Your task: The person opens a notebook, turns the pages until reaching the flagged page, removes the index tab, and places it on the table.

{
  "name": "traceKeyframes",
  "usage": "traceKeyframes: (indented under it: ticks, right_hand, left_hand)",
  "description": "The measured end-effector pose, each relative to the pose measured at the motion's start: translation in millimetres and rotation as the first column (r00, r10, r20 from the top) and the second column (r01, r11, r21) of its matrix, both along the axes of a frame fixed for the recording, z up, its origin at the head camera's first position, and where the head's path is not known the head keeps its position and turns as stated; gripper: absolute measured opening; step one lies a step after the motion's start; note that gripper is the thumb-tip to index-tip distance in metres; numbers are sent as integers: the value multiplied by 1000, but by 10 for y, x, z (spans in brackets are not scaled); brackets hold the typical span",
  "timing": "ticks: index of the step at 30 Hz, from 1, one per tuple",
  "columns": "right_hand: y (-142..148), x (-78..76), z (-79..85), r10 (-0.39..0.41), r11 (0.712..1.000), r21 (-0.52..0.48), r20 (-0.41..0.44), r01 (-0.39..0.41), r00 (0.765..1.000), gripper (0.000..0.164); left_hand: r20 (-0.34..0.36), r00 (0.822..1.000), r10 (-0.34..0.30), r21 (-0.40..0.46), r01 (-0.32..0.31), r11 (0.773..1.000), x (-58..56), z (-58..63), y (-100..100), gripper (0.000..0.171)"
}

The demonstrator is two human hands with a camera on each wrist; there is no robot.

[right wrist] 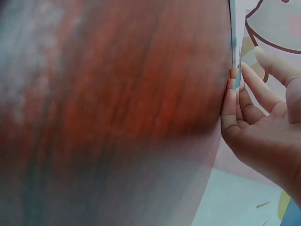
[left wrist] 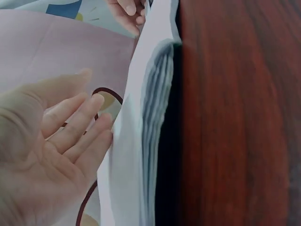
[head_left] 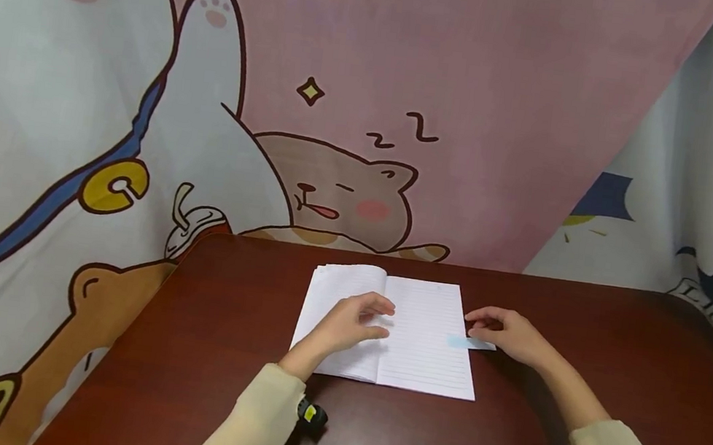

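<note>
An open notebook [head_left: 422, 366] with lined white pages lies on the table. A pale blue paper strip [head_left: 460, 342] overlaps the right page and sticks out past its outer edge. My left hand [head_left: 350, 322] hovers over the notebook near the fold, fingers loosely bent and thumb apart, holding nothing. In the left wrist view, the palm of that hand [left wrist: 61, 141] shows beside the page edges. At the right edge of the notebook, my right hand [head_left: 511, 336] has its fingertips close by the strip. The right wrist view shows its thumb [right wrist: 277, 66] raised away from the strip [right wrist: 238, 79].
The dark red-brown wooden table [head_left: 227, 310] extends around the notebook. Behind it hangs a cloth [head_left: 506, 122] printed with cartoon animals. Black wrist cameras [head_left: 312, 414] are worn at both sleeves.
</note>
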State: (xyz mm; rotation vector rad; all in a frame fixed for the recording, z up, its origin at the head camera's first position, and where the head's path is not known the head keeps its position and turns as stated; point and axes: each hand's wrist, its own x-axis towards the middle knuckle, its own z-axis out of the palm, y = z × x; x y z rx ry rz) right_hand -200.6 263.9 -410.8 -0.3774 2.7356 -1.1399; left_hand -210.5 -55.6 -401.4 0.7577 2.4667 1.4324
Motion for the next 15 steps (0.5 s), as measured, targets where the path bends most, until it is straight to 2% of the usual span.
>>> traceKeyframes:
  ticks: [5,9,15]
  right_hand:
    - [-27,-47,-15,25,1000,6,33,-26,999,31]
    - [-8,-50,-28,35,999,14,67,-36,997,30]
    - [-21,-45,-14,65,998,12,76,-66,995,26]
  left_hand:
    - [10,1000,16,-30,-16,999,-33,-82,-68,35]
    - [30,1000,4,-46,-3,999,-49,-141,-88,36]
    - [27,999,30,-86,-28,996,-71,-168,-101,37]
